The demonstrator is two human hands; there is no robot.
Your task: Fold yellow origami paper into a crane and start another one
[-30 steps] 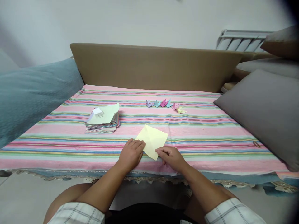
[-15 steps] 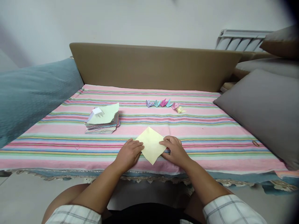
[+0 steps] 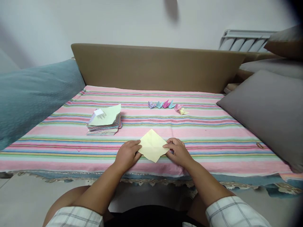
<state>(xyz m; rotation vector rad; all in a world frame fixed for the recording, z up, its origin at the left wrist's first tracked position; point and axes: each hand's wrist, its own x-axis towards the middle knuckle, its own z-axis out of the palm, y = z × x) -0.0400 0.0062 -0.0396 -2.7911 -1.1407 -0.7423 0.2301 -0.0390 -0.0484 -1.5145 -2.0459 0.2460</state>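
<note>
Yellow paper sheet (image 3: 152, 146): pale, square, opened out, faint crease running side to side. Sits diamond-wise, just below frame center, one corner up, one down. Side corners pinched, partly covered. Lower edges bow slightly; not dead flat.

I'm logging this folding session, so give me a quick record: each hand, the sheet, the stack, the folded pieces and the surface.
Left hand: holding the left corner of the yellow sheet
Right hand: holding its right corner
Sheet: turned like a diamond, one corner toward the person
Paper stack: left of the sheet, a white object on top
Folded paper pieces: a colorful row beyond the sheet, yellow one rightmost
Surface: striped cloth
</note>
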